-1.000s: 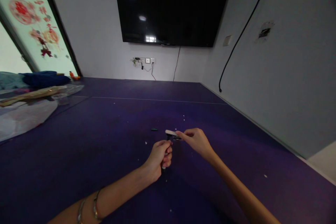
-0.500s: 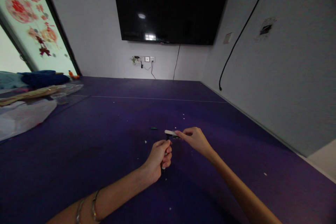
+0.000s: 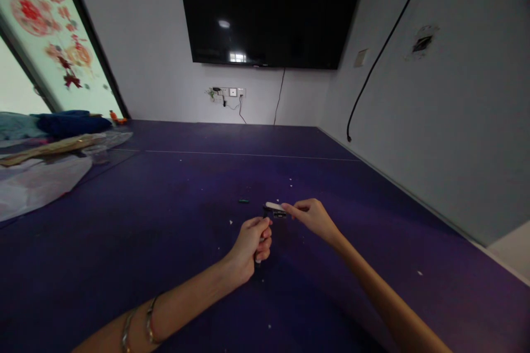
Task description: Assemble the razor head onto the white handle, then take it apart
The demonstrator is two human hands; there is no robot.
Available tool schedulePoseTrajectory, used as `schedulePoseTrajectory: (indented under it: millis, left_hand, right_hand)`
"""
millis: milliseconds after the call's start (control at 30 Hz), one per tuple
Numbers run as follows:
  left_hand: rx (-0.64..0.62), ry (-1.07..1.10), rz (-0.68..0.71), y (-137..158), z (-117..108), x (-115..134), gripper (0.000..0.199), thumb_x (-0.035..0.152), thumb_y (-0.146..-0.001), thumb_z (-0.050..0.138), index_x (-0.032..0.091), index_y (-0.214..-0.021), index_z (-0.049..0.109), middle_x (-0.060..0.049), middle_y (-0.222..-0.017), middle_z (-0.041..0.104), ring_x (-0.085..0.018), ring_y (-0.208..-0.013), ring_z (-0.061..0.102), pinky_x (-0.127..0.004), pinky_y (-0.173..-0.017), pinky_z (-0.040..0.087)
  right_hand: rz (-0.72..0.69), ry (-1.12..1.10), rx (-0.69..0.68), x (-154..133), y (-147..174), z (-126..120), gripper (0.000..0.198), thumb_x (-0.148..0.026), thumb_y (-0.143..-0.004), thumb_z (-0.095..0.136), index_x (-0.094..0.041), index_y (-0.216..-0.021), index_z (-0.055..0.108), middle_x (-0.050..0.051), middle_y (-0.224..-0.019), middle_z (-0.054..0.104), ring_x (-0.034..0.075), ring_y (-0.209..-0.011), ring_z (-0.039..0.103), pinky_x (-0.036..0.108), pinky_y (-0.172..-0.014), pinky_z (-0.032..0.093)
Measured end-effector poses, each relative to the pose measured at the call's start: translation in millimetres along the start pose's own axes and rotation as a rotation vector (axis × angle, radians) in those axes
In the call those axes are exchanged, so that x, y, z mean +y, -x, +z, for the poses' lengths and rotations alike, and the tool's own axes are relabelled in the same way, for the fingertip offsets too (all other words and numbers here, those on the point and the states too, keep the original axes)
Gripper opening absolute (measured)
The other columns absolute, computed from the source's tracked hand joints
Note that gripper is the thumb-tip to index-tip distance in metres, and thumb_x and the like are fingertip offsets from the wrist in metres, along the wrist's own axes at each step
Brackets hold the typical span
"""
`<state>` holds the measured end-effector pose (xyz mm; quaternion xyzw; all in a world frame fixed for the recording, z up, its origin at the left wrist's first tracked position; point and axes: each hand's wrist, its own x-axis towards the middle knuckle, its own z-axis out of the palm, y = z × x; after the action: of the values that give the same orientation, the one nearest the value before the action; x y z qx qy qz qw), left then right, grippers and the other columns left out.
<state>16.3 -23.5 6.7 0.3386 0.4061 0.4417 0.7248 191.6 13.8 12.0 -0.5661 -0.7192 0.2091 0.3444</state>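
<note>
My left hand point(image 3: 250, 245) is closed around a slim dark handle point(image 3: 265, 212), held roughly upright, whose lower tip shows below the fist. At its top is a small white strip point(image 3: 274, 206), pinched at its right end between the thumb and fingers of my right hand point(image 3: 312, 218). Just under the strip sits a small dark part point(image 3: 280, 214) with a light edge; I cannot tell whether it is joined to the handle. On the floor beyond my hands lies a small green stick-shaped piece point(image 3: 244, 201).
Small white scraps point(image 3: 231, 222) dot the purple floor point(image 3: 144, 242). At left lie folded blue cloth point(image 3: 72, 123), cardboard point(image 3: 53, 149) and a white plastic bag point(image 3: 49, 185). A television point(image 3: 273, 11) hangs ahead; a black cable point(image 3: 385, 44) runs down the right wall.
The white strip and my right hand have shifted slightly right, away from the handle's top, and more of the dark part beneath the strip shows. My left hand stays nearly still.
</note>
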Motion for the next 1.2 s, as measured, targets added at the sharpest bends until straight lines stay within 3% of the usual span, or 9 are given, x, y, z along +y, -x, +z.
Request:
schedulePoseTrajectory:
  millis: [167,233,333,433,633,867,1033,1200]
  left_hand:
    - [-0.02,-0.006,0.084,-4,-3,7,0.015,0.029,-0.08,0.053,0.017,-0.075,0.046,0.01,-0.051,0.034,-0.001,-0.032,0.019,-0.017,-0.032,0.011]
    - [-0.065,-0.038,0.178,-9,-6,8,0.016,0.032,-0.08,0.054,0.017,-0.078,0.048,0.009,-0.054,0.037,-0.002,-0.035,0.024,-0.017,-0.034,0.018]
    - [-0.088,-0.161,0.375,-15,-9,7,0.014,0.03,-0.081,0.053,0.016,-0.079,0.052,0.004,-0.059,0.044,-0.006,-0.048,0.039,-0.018,-0.048,0.032]
    - [-0.065,-0.288,0.487,-16,-8,7,0.013,0.027,-0.081,0.053,0.015,-0.077,0.057,0.001,-0.065,0.048,-0.01,-0.061,0.043,-0.02,-0.06,0.035]
    - [-0.147,-0.398,0.55,-8,-6,12,0.015,0.03,-0.08,0.055,0.017,-0.078,0.06,0.001,-0.067,0.048,-0.013,-0.065,0.041,-0.022,-0.063,0.034]
    - [-0.14,-0.416,0.618,-10,-10,20,0.013,0.029,-0.081,0.055,0.018,-0.079,0.06,-0.001,-0.073,0.052,-0.014,-0.071,0.044,-0.022,-0.067,0.035]
    - [-0.178,-0.457,0.613,-9,-10,14,0.016,0.031,-0.08,0.055,0.018,-0.084,0.063,-0.002,-0.076,0.055,-0.015,-0.074,0.047,-0.024,-0.07,0.037]
    - [-0.119,-0.393,0.717,-10,-16,35,0.014,0.031,-0.082,0.053,0.019,-0.085,0.06,0.0,-0.071,0.05,-0.012,-0.067,0.044,-0.022,-0.063,0.036]
  right_hand:
    - [0.046,0.076,0.013,16,-2,-18,0.056,-0.064,-0.073,0.05,-0.015,-0.05,0.063,-0.002,-0.042,0.042,0.009,-0.042,0.036,0.024,-0.043,0.023]
    - [0.064,0.059,0.013,15,-3,-24,0.056,-0.064,-0.073,0.049,-0.015,-0.052,0.065,-0.001,-0.042,0.042,0.009,-0.042,0.036,0.024,-0.042,0.023]
    - [0.052,0.008,0.03,4,-1,-32,0.055,-0.063,-0.074,0.049,-0.014,-0.056,0.067,-0.002,-0.044,0.041,0.009,-0.042,0.034,0.024,-0.042,0.022]
    - [0.015,-0.017,0.075,-16,5,-35,0.053,-0.062,-0.075,0.049,-0.015,-0.055,0.066,-0.002,-0.044,0.039,0.009,-0.043,0.032,0.024,-0.042,0.021]
    - [-0.109,0.007,0.07,-44,19,-35,0.049,-0.057,-0.077,0.051,-0.015,-0.058,0.068,0.002,-0.048,0.05,0.01,-0.046,0.038,0.025,-0.044,0.024]
    - [-0.104,0.048,0.075,-37,18,-52,0.045,-0.055,-0.075,0.054,-0.016,-0.055,0.066,0.001,-0.048,0.049,0.01,-0.047,0.037,0.025,-0.044,0.024]
    - [-0.131,0.018,0.072,-47,21,-44,0.043,-0.053,-0.076,0.054,-0.016,-0.06,0.07,0.001,-0.048,0.052,0.01,-0.046,0.039,0.025,-0.044,0.025]
    - [-0.068,-0.012,0.094,-32,16,-51,0.041,-0.053,-0.074,0.057,-0.016,-0.063,0.07,0.002,-0.053,0.057,0.012,-0.049,0.044,0.025,-0.045,0.028]
